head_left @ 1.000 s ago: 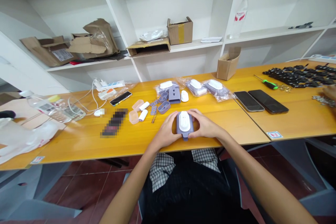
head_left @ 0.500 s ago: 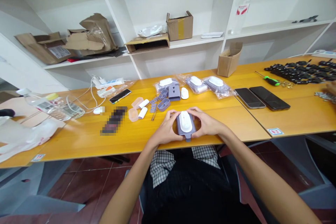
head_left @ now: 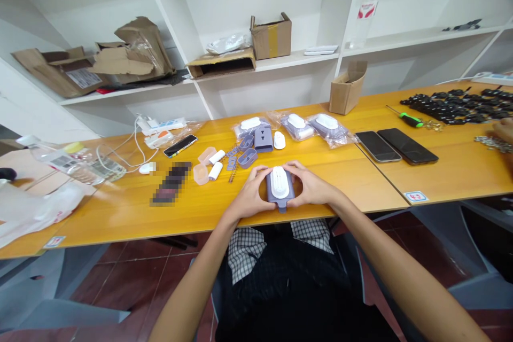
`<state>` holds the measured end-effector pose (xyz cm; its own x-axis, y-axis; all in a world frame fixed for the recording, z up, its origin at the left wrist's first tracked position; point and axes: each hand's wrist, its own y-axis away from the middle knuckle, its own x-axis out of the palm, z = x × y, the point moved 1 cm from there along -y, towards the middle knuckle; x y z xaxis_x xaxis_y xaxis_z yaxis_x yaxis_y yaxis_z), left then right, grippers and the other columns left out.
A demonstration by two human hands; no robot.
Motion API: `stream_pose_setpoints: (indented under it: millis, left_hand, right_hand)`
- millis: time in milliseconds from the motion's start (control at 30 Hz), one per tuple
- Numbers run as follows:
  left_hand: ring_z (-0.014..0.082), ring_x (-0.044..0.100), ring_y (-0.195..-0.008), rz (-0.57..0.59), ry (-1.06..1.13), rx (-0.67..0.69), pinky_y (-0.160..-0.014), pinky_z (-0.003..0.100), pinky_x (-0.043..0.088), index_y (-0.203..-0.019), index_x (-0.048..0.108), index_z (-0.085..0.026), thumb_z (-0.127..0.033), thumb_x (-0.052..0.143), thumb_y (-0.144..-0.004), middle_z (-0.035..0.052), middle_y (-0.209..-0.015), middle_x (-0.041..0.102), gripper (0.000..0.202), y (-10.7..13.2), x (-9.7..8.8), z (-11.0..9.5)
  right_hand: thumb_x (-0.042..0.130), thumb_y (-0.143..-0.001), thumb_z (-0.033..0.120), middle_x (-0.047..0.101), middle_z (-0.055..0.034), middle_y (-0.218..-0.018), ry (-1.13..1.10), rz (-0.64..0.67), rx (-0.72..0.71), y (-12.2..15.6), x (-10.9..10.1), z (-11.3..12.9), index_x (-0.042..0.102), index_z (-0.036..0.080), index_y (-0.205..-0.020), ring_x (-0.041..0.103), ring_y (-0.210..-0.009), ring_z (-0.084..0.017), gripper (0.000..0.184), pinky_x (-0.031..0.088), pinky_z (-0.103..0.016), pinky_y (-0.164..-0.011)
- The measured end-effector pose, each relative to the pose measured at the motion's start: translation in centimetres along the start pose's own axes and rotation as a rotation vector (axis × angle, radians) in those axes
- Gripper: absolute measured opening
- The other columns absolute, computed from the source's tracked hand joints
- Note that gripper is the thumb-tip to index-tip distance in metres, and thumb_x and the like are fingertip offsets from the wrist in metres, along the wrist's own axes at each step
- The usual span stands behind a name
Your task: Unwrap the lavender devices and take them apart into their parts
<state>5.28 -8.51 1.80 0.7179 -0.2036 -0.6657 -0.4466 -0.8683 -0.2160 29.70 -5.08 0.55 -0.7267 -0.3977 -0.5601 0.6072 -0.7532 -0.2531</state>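
Both my hands grip a lavender plastic casing (head_left: 281, 204) at the table's front edge, one on each side. A white oval ribbed piece (head_left: 279, 182) sits on top of it. My left hand (head_left: 250, 197) wraps its left side, and my right hand (head_left: 308, 187) wraps its right side. The fingers hide the casing's edges. Just beyond my left hand lie small lavender trays (head_left: 247, 158), metal springs (head_left: 232, 163), white cylinders (head_left: 215, 171) and pink translucent cups (head_left: 201, 173). Plastic bags (head_left: 296, 125) holding white parts lie further back.
A co-worker's hand (head_left: 503, 131) sits at the far right beside metal pieces (head_left: 492, 143). Several black parts (head_left: 452, 108), a green-handled screwdriver (head_left: 411, 120) and phones (head_left: 406, 146) lie on the right table. A water bottle (head_left: 68, 163) and white plastic bag (head_left: 40, 208) lie left.
The whole view has shifted slightly up and to the left. My hands still hold the casing, with the white piece on it, and my fingers have shifted little.
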Motion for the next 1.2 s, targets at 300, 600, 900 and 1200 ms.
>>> stream_pose_setpoints:
  millis: [300,600,900,1200]
  left_hand:
    - [0.0258,0.070,-0.115,-0.423,0.153,-0.094,-0.096,0.043,0.062,-0.120,0.067,-0.020,-0.025,0.066,-0.090,0.0113,-0.124,0.069,0.031,-0.2,0.8,1.1]
    - [0.0205,0.068,-0.083,-0.353,-0.044,-0.110,-0.085,0.039,0.059,-0.102,0.068,-0.022,-0.037,0.067,-0.095,0.0024,-0.089,0.070,0.016,0.2,0.7,-0.2]
    - [0.0312,0.057,-0.140,-0.262,-0.121,-0.020,-0.123,0.056,0.042,-0.139,0.056,-0.024,-0.043,0.070,-0.096,0.0128,-0.148,0.061,0.049,0.2,0.8,0.0]
    - [0.0302,0.064,-0.132,-0.377,-0.080,-0.048,-0.116,0.053,0.052,-0.127,0.070,-0.025,-0.046,0.079,-0.091,0.0097,-0.138,0.067,0.043,0.2,0.6,0.2]
  right_hand:
    - [0.077,-0.085,0.066,0.055,-0.0169,-0.135,0.174,-0.360,0.232,-1.1,0.9,-0.1,0.055,0.021,-0.152,0.064,-0.120,-0.035,0.083,0.051,-0.056,-0.110]
    - [0.059,-0.100,0.061,0.065,-0.0052,-0.062,0.411,-0.118,0.192,0.0,-2.8,3.5,0.079,0.024,-0.089,0.062,-0.061,-0.024,0.043,0.046,-0.039,-0.067]
    - [0.075,-0.090,0.048,0.080,-0.0100,-0.115,0.151,-0.105,0.076,0.0,-3.3,1.1,0.078,0.025,-0.123,0.072,-0.090,-0.026,0.040,0.058,-0.042,-0.080]
    - [0.080,-0.086,0.038,0.080,-0.0073,-0.109,-0.088,0.075,0.112,0.0,-2.8,1.1,0.069,0.023,-0.139,0.072,-0.077,-0.020,0.056,0.063,-0.041,-0.078]
